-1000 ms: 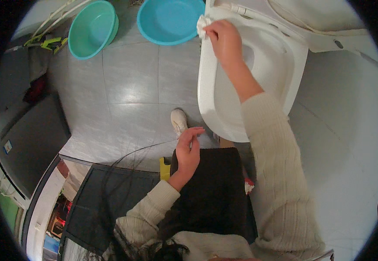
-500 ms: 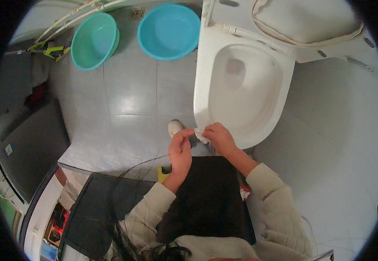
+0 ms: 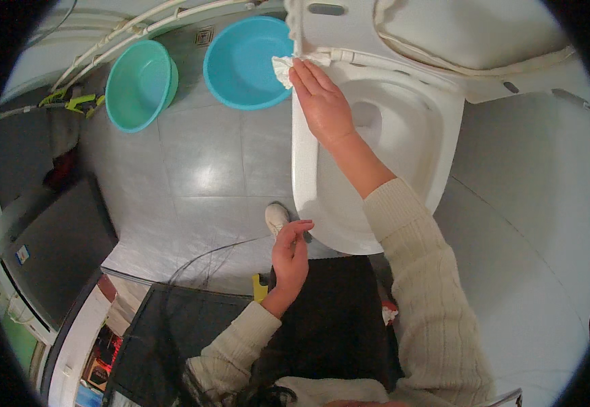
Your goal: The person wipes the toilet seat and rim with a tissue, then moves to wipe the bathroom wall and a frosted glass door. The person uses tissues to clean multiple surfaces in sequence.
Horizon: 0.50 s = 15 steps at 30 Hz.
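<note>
My right hand (image 3: pixel 323 105) reaches over the white toilet (image 3: pixel 303 197) to its far left corner, beside the hinge. Its fingers are stretched out together over a crumpled white tissue (image 3: pixel 282 70), keeping it against the toilet's edge; part of the tissue sticks out to the left of the fingertips. The palm side is hidden. My left hand (image 3: pixel 291 260) hovers near the front left of the toilet, fingers loosely bent and apart from the thumb, with nothing in it.
A blue basin (image 3: pixel 251 64) stands left of the toilet, and a green basin (image 3: pixel 139 88) farther left. The raised toilet lid (image 3: pixel 349 30) is at the back. White pipes (image 3: pixel 132 30) run along the far left wall. A dark cabinet (image 3: pixel 57 251) stands at left.
My right hand has left my left hand and moved far forward with the tissue, onto the toilet's far left corner. My left hand stays near the front. The view has shifted slightly.
</note>
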{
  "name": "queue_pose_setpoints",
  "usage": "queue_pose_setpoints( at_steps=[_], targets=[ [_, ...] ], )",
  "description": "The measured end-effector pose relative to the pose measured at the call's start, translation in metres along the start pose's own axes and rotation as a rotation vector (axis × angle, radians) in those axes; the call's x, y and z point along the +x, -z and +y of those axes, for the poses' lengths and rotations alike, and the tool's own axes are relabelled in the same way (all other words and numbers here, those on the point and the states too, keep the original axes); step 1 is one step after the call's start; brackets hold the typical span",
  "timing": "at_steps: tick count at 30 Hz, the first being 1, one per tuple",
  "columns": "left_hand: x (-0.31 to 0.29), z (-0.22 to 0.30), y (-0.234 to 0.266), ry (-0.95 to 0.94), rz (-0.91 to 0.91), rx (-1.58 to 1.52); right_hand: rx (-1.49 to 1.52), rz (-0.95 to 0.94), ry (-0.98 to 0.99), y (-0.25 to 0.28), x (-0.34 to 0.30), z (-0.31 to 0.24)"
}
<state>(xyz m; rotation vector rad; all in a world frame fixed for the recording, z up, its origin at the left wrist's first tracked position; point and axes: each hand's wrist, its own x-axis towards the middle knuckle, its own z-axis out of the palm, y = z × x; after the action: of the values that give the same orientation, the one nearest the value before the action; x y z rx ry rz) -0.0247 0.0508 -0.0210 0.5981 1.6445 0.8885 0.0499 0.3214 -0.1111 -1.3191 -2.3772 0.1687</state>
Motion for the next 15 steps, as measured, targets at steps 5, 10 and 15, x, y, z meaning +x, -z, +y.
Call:
queue_pose_setpoints(
  at_steps=[5,10,15],
  targets=[
    [0.0,0.005,-0.017,-0.022,-0.044,0.038,-0.045,-0.065,0.104,0.029,-0.016,0.041],
    [0.002,0.009,-0.033,-0.102,-0.129,0.129,-0.074,-0.143,0.13,0.048,-0.037,0.083],
    [-0.004,0.007,-0.033,-0.106,-0.177,0.183,-0.16,-0.21,0.055,0.062,-0.058,0.121]
  ],
)
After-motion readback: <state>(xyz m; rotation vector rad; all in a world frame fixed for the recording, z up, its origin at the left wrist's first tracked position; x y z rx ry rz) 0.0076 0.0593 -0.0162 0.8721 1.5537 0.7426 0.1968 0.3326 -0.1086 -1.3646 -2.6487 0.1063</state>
